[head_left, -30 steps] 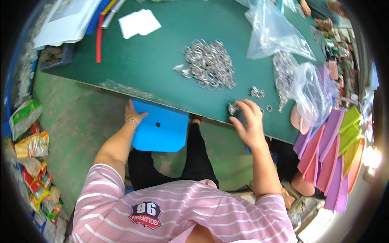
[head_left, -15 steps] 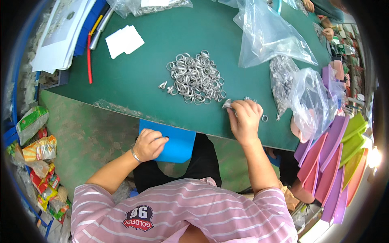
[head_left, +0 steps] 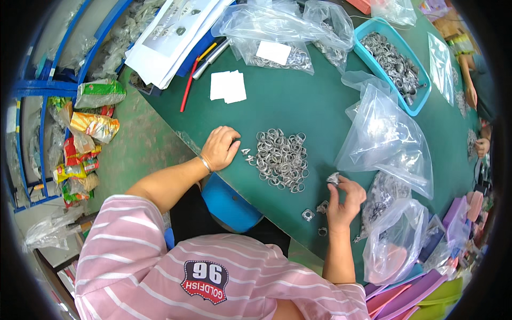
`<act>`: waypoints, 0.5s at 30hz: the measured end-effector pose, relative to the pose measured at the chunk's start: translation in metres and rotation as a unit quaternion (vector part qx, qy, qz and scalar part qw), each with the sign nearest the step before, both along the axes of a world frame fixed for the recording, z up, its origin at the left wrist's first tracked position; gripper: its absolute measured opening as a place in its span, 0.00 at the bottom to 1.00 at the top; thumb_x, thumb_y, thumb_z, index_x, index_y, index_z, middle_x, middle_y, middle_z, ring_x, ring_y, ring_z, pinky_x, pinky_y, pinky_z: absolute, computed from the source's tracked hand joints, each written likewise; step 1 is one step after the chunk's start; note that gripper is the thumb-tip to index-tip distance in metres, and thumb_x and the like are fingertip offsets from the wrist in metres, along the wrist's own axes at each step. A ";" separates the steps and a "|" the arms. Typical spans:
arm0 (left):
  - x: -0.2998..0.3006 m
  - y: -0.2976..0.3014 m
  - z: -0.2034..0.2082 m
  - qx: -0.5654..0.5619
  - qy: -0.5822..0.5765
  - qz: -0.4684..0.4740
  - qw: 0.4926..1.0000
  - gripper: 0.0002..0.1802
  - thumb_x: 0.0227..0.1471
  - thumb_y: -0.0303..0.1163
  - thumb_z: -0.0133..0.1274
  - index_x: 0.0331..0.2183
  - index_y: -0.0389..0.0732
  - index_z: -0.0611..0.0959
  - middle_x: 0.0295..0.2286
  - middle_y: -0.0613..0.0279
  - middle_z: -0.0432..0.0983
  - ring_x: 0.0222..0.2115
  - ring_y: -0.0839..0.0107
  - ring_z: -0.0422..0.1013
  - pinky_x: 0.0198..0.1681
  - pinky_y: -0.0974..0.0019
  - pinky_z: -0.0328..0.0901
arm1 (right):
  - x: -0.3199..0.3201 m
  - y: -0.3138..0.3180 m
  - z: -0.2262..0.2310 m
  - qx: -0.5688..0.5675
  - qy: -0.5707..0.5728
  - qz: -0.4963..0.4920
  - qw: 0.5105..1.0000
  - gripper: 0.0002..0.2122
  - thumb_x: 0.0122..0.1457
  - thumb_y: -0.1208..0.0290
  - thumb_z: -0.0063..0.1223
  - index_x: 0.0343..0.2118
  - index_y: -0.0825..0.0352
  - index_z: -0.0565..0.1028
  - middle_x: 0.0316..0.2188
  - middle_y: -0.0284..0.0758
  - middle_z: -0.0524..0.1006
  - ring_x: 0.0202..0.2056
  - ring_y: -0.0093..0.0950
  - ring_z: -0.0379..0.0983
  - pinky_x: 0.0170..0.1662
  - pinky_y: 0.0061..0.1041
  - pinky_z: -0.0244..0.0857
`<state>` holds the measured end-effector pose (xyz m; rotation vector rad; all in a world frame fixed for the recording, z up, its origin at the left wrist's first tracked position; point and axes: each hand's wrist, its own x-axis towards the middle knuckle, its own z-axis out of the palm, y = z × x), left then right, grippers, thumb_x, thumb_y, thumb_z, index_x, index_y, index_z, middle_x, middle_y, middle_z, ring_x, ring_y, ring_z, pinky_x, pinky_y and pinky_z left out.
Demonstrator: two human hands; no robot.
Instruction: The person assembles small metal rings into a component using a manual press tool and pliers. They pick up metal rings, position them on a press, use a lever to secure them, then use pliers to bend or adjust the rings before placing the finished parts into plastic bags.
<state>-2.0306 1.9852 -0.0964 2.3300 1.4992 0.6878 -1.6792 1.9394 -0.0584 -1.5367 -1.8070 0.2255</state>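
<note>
A pile of silver metal rings (head_left: 281,160) lies on the green table in front of me. Between the thumb and fingers of my right hand (head_left: 346,202) is a silver ring (head_left: 333,178), held just right of the pile. Beside that hand a few rings lie apart, among them a square-topped ring (head_left: 308,215) and a small dark ring (head_left: 322,231). My left hand (head_left: 220,148) rests at the table's edge with its fingers loosely bent, and I see nothing in it. Close to its fingertips are small silver pieces (head_left: 246,152), left of the pile.
White cards (head_left: 228,86) and a red pen (head_left: 186,93) lie behind my left hand. Clear plastic bags (head_left: 386,138) and a bag of metal parts (head_left: 381,200) stand to the right. A blue tray (head_left: 421,101) holds metal pieces. Another person's hand (head_left: 482,146) is at the far right.
My view has turned, shifting the table. My left hand has moved from above the blue stool onto the table's edge, by the small pieces. The right hand still holds its ring.
</note>
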 end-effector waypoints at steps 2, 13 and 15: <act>0.003 0.002 0.001 -0.012 -0.001 -0.002 1.000 0.11 0.45 0.24 0.51 0.34 0.37 0.71 0.30 0.53 0.68 0.31 0.53 0.66 0.39 0.57 0.61 | 0.003 0.004 0.012 0.032 0.051 -0.018 0.998 0.13 0.41 0.76 0.64 0.31 0.64 0.73 0.30 0.31 0.76 0.34 0.31 0.71 0.43 0.30 0.55; 0.000 0.005 0.000 -0.025 0.001 -0.017 1.000 0.09 0.47 0.28 0.50 0.34 0.38 0.72 0.31 0.52 0.68 0.33 0.52 0.65 0.40 0.55 0.59 | 0.015 0.003 -0.003 0.013 -0.013 0.002 1.000 0.13 0.42 0.77 0.64 0.32 0.66 0.73 0.33 0.34 0.77 0.34 0.34 0.70 0.41 0.30 0.58; -0.002 0.002 0.003 -0.045 -0.008 -0.009 0.999 0.09 0.47 0.29 0.50 0.34 0.38 0.72 0.31 0.52 0.69 0.34 0.52 0.65 0.40 0.55 0.59 | 0.009 0.003 0.006 0.092 0.092 -0.068 0.989 0.13 0.42 0.77 0.64 0.33 0.66 0.74 0.33 0.34 0.77 0.34 0.33 0.70 0.40 0.30 0.59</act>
